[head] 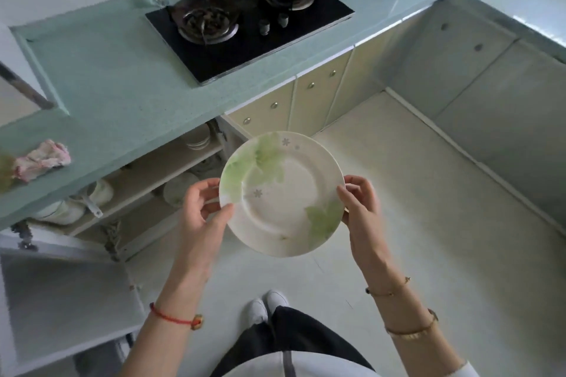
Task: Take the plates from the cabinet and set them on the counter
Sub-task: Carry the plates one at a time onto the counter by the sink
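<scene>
A white plate (280, 193) with pale green leaf prints hangs in the air over the floor, face up, in front of the open cabinet (144, 180). My left hand (205, 208) grips its left rim and my right hand (361, 202) grips its right rim. Inside the cabinet, more plates (179, 190) lie on the lower shelf and a few stand on the upper shelf (197, 141). The pale green counter (122, 79) runs above the cabinet.
A black two-burner gas hob (248, 24) is set into the counter. A pink cloth (41, 159) lies near the counter's left edge. The cabinet door (64, 300) stands open at the lower left. White bowls and a ladle (76, 202) sit on the shelf.
</scene>
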Demonstrator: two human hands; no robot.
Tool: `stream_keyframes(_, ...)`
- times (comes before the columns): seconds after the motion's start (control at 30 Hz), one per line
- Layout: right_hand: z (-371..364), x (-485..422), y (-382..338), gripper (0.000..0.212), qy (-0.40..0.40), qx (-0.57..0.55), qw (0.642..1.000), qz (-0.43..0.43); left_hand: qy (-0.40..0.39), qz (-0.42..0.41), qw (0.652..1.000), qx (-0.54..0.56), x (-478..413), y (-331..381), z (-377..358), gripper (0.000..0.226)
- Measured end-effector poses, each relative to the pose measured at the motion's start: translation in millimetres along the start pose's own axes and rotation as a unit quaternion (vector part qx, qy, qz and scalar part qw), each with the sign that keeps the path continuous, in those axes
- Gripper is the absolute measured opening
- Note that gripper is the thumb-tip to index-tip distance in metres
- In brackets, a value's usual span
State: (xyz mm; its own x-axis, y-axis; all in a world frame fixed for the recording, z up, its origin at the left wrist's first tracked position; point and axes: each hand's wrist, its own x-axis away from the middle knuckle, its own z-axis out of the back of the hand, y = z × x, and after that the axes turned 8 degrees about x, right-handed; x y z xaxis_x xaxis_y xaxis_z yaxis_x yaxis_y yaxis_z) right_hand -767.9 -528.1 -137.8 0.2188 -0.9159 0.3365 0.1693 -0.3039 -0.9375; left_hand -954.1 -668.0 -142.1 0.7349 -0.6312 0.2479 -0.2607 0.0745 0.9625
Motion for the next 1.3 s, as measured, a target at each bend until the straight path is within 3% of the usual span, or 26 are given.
stream_keyframes(0.27, 63.8, -3.3, 0.0, 0.007, 0.13, -0.034, 0.991, -0.001, -0.116, 0.031, 0.993, -0.008, -20.4, 8.7, -76.4, 0.043)
stream_keyframes(0.53, 138.5, -65.0, -15.7, 0.009, 0.227, -0.071, 0.971, 0.005, -0.21, 0.05, 0.976, -0.037, -69.0, 8.8, -198.8, 0.042)
stream_keyframes(0.9, 272.8, -225.9, -92.3, 0.01, 0.264, -0.057, 0.962, 0.051, -0.229, 0.02, 0.973, 0.004, -143.8, 23.4, -421.8, 0.042)
stream_keyframes(1.3, 357.2, -415.8, -155.6, 0.009, 0.284, -0.051, 0.956, 0.049, -0.262, 0.011, 0.965, 0.006, -263.7, 35.0, -610.7, 0.04)
